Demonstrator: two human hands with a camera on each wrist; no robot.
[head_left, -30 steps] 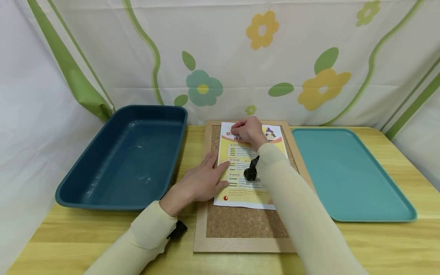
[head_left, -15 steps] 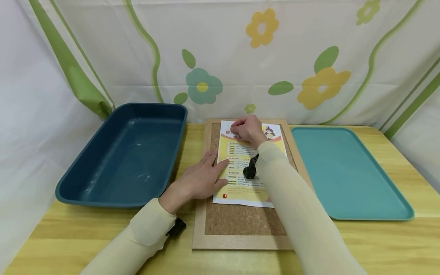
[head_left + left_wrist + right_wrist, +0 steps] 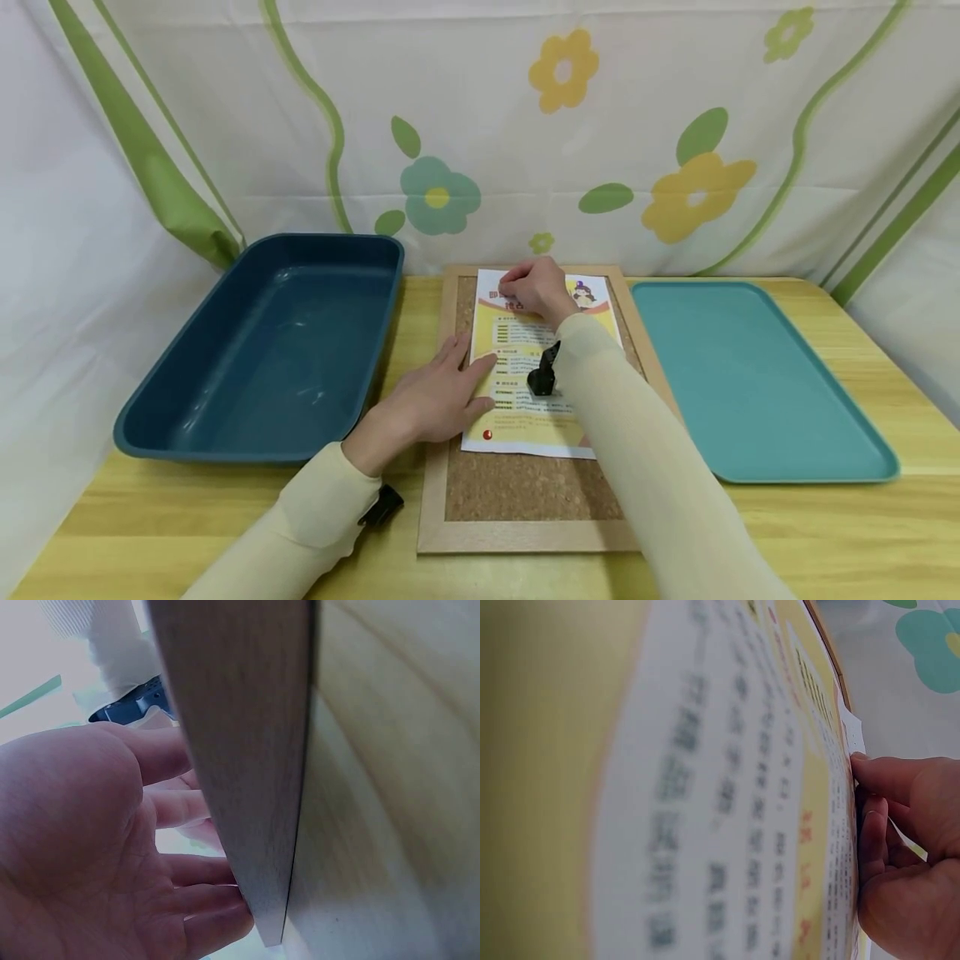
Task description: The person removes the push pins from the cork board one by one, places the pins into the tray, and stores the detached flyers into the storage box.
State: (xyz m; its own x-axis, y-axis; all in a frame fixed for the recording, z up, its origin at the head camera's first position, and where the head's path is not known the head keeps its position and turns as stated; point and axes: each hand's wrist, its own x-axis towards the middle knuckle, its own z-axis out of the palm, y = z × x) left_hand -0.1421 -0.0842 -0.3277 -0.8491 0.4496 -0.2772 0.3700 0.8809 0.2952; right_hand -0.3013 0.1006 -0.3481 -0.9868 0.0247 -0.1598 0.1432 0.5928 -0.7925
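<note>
A printed yellow-and-white poster [image 3: 525, 421] lies on a wood-framed cork board [image 3: 525, 492]. My left hand [image 3: 438, 400] rests over the board's left frame, fingers spread and thumb on the poster's left margin. In the left wrist view, the left hand's fingers [image 3: 202, 900] reach over the frame's side [image 3: 247, 750]. Near the poster's upper left, my right hand [image 3: 542, 290] has curled fingers, with thumb and fingertips together against the sheet. The right wrist view shows that hand [image 3: 915, 832] close to the paper [image 3: 727, 795]; I cannot tell whether something small is pinched there.
A deep dark-blue tub [image 3: 262, 457] stands left of the board, close to my left wrist. To the right lies a flat teal tray [image 3: 765, 383]. All rest on a wooden table [image 3: 825, 533], with a flower-printed curtain [image 3: 517, 125] behind.
Both hands keep the same places on the poster and board. Only the head view shifts slightly.
</note>
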